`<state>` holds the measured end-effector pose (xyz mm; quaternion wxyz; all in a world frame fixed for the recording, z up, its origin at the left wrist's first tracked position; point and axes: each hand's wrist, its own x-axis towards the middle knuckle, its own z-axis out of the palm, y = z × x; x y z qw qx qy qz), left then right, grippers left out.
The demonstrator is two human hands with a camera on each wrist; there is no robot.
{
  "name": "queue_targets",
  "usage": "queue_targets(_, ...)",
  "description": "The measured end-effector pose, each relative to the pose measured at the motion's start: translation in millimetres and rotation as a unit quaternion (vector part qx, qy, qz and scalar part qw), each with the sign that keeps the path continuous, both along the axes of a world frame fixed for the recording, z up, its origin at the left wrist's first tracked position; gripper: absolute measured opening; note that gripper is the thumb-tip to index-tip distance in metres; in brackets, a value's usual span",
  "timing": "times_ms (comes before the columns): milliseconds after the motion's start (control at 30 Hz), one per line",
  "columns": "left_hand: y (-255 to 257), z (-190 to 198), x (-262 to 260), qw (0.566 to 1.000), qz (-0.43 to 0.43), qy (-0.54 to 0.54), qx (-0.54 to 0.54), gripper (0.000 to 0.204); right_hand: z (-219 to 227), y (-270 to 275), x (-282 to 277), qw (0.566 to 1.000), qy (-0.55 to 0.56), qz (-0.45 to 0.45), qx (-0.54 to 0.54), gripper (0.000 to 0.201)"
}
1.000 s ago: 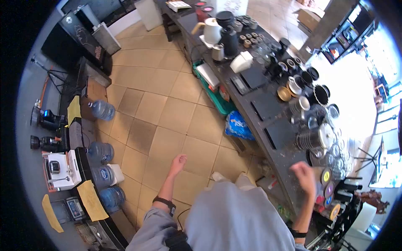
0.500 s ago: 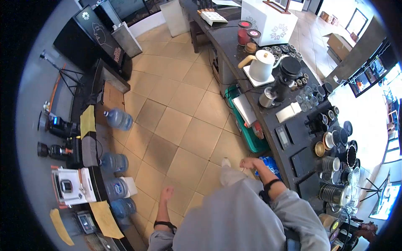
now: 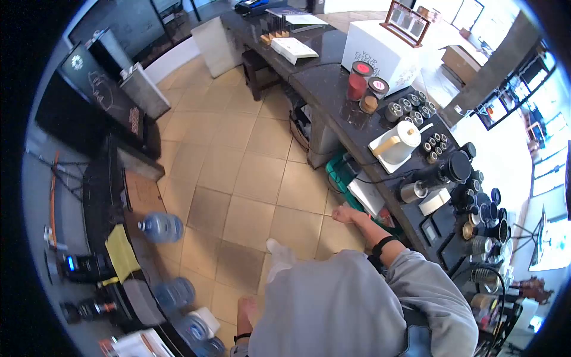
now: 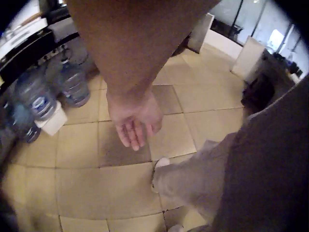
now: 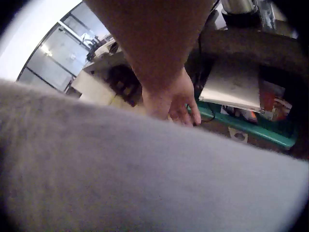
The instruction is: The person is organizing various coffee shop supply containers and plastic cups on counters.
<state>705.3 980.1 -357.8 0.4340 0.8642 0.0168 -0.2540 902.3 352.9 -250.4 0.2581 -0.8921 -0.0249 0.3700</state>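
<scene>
My left hand (image 3: 246,306) hangs low over the tiled floor at my left side. In the left wrist view its fingers (image 4: 133,135) are relaxed and hold nothing, with a shoe (image 4: 161,166) on the tiles near it. My right hand (image 3: 345,214) is in front of my body, beside the counter's lower shelf. Loose fingers (image 5: 193,114) show in the right wrist view, partly hidden by the grey sleeve or shirt. Closest to that hand is a green crate (image 5: 270,133) with a white box (image 5: 234,92) in it.
A dark counter (image 3: 333,98) runs along my right. On it stand a white kettle (image 3: 399,143), a grinder (image 3: 443,169), a metal cup (image 3: 413,191), jars (image 3: 360,80) and a white carton (image 3: 380,56). Large water bottles (image 3: 162,227) line the left side of the tiled floor (image 3: 250,172).
I have walked forward along the counter, so the kettle and carton are nearer. My right hand has swung from above the counter's edge to beside the crate; my left has dropped back.
</scene>
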Motion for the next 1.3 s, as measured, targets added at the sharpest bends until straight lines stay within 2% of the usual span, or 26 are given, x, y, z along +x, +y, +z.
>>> queue_targets(33, 8, -4, 37, 0.993, -0.034, -0.097, 0.060, 0.018, -4, -2, 6, 1.000, -0.001, -0.012, -0.003, 0.031)
queue_targets(67, 19, -7, 82, 0.995, 0.069, 0.056, -0.055, 0.017, -7, -5, 6, 0.999, -0.012, -0.044, -0.013, 0.030)
queue_targets(100, 19, 19, 140, 0.950, 0.204, 0.187, -0.144, 0.017, -8, -7, 12, 0.997, -0.027, -0.075, -0.025, 0.029)
queue_targets(167, 12, 44, 253, 0.960, 0.158, 0.196, -0.121, 0.020, 27, -4, 31, 0.993, -0.003, -0.116, -0.014, 0.028)
queue_targets(200, 7, 48, 305, 0.979, 0.107, 0.148, -0.095, 0.023, 40, 0, 35, 0.988, 0.028, -0.149, 0.007, 0.027)
queue_targets(233, 3, 50, 353, 0.991, 0.054, 0.099, -0.066, 0.026, 39, 3, 40, 0.986, 0.029, -0.166, 0.009, 0.027)
queue_targets(300, -25, 61, 447, 0.998, -0.038, 0.035, -0.025, 0.028, 31, 2, 50, 0.956, -0.014, -0.286, 0.057, 0.028)
queue_targets(367, -76, 63, 524, 0.993, -0.105, -0.055, 0.005, 0.029, 64, 9, 73, 0.944, -0.039, -0.317, 0.079, 0.029)
queue_targets(400, -106, 69, 556, 0.989, -0.141, -0.048, -0.004, 0.030, 70, 9, 87, 0.935, -0.082, -0.331, 0.095, 0.028)
queue_targets(433, -140, 78, 585, 0.983, -0.178, -0.042, -0.013, 0.031, 77, 6, 101, 0.924, -0.125, -0.345, 0.109, 0.027)
queue_targets(500, -220, 123, 623, 0.958, -0.268, -0.096, -0.045, 0.030, 101, -1, 135, 0.905, -0.158, -0.377, 0.119, 0.026)
queue_targets(533, -256, 127, 644, 0.945, -0.304, -0.102, -0.063, 0.035, 110, -8, 151, 0.886, -0.216, -0.393, 0.121, 0.028)
queue_targets(567, -291, 132, 660, 0.932, -0.338, -0.106, -0.080, 0.042, 119, -18, 166, 0.864, -0.271, -0.407, 0.123, 0.030)
queue_targets(633, -367, 195, 658, 0.928, -0.340, -0.144, -0.046, 0.063, 139, -39, 194, 0.827, -0.334, -0.437, 0.116, 0.024)
queue_targets(700, -437, 243, 662, 0.917, -0.367, -0.097, -0.124, 0.077, 154, -59, 223, 0.758, -0.394, -0.501, 0.134, 0.016)
queue_targets(767, -491, 265, 669, 0.879, -0.413, -0.176, -0.161, 0.077, 163, -84, 244, 0.719, -0.465, -0.507, 0.100, 0.015)
queue_targets(800, -509, 272, 671, 0.875, -0.427, -0.167, -0.157, 0.077, 169, -86, 248, 0.712, -0.458, -0.522, 0.098, 0.015)
queue_targets(867, -563, 287, 681, 0.823, -0.473, -0.238, -0.205, 0.075, 194, -103, 262, 0.660, -0.520, -0.542, -0.016, 0.038)
queue_targets(900, -589, 296, 685, 0.816, -0.486, -0.232, -0.209, 0.075, 202, -110, 270, 0.652, -0.518, -0.553, -0.025, 0.038)
queue_targets(967, -633, 311, 691, 0.732, -0.505, -0.388, -0.242, 0.073, 209, -123, 281, 0.599, -0.530, -0.588, -0.124, 0.065)
queue_targets(1000, -653, 320, 693, 0.739, -0.512, -0.365, -0.243, 0.074, 206, -136, 284, 0.615, -0.489, -0.602, -0.140, 0.085)
queue_targets(1033, -675, 327, 697, 0.730, -0.524, -0.360, -0.251, 0.074, 206, -146, 287, 0.606, -0.486, -0.612, -0.150, 0.085)
queue_targets(1100, -713, 334, 703, 0.683, -0.534, -0.445, -0.222, 0.079, 205, -159, 298, 0.582, -0.471, -0.629, -0.210, 0.099)
queue_targets(1133, -731, 332, 707, 0.681, -0.543, -0.442, -0.215, 0.085, 203, -168, 301, 0.588, -0.452, -0.641, -0.197, 0.111)
queue_targets(1233, -767, 326, 717, 0.674, -0.591, -0.396, -0.201, 0.089, 197, -187, 312, 0.562, -0.451, -0.674, -0.166, 0.115)
queue_targets(1300, -781, 317, 723, 0.651, -0.612, -0.392, -0.217, 0.093, 188, -195, 319, 0.534, -0.452, -0.693, -0.174, 0.117)
